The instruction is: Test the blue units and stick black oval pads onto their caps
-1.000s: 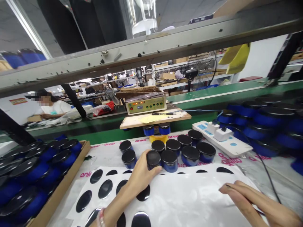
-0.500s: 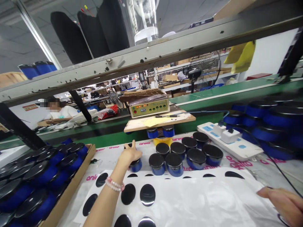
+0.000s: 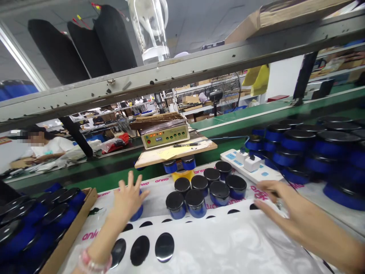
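My left hand [image 3: 128, 198] is raised with its fingers spread, in front of a blue round container [image 3: 137, 214] that it partly hides. Whether it touches that container I cannot tell. My right hand [image 3: 281, 199] reaches in from the right with thumb and fingers apart, above the right edge of a white sheet [image 3: 216, 243]. Nothing shows between its fingers. Glossy black discs [image 3: 164, 247] lie on the sheet's left part. Between the hands stands a group of blue containers with black tops [image 3: 195, 203].
A cardboard box [image 3: 72, 228] packed with blue containers stands at left. More blue containers [image 3: 299, 148] are stacked at right, near a white power strip [image 3: 266, 174]. Behind, a control box [image 3: 165, 136] rests on a wooden board [image 3: 196, 149]. A metal shelf beam [image 3: 182, 72] crosses overhead. A person [image 3: 48, 146] sits far left.
My right hand has come in from the right edge, leftward and upward over the sheet. My left hand's fingers have lifted and spread beside the container. The view has shifted to the right.
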`<state>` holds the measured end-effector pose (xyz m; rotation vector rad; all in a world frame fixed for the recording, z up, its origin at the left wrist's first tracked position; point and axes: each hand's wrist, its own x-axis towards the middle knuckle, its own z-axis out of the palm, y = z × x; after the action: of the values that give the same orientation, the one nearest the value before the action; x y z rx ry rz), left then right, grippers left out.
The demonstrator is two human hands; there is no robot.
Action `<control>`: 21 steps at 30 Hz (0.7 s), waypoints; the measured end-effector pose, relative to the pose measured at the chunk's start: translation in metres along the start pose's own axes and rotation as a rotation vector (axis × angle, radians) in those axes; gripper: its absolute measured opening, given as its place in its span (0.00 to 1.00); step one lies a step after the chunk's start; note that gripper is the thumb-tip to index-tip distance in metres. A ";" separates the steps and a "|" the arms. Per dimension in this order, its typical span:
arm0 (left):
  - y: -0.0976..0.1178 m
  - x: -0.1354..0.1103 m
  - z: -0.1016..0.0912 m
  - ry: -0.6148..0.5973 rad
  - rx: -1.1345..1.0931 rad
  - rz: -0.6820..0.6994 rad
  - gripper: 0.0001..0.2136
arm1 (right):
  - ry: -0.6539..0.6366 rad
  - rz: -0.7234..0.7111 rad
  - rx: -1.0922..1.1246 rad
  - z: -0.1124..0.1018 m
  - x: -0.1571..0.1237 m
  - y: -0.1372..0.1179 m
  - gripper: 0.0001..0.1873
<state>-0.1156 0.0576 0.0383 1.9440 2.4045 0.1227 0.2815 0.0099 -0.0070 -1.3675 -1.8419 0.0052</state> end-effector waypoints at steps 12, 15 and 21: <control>0.088 -0.021 0.057 0.314 0.061 0.998 0.40 | -0.390 -0.403 -0.230 0.066 0.061 -0.010 0.16; 0.091 -0.023 0.061 0.381 0.114 0.976 0.37 | -0.333 -0.357 -0.267 0.062 0.063 0.004 0.15; 0.131 -0.033 0.071 0.403 0.072 0.972 0.37 | -0.391 -0.344 -0.249 0.056 0.066 0.010 0.16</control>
<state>0.0250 0.0546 -0.0206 3.1654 1.3627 0.4917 0.2508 0.0915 -0.0088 -1.2583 -2.4589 -0.1493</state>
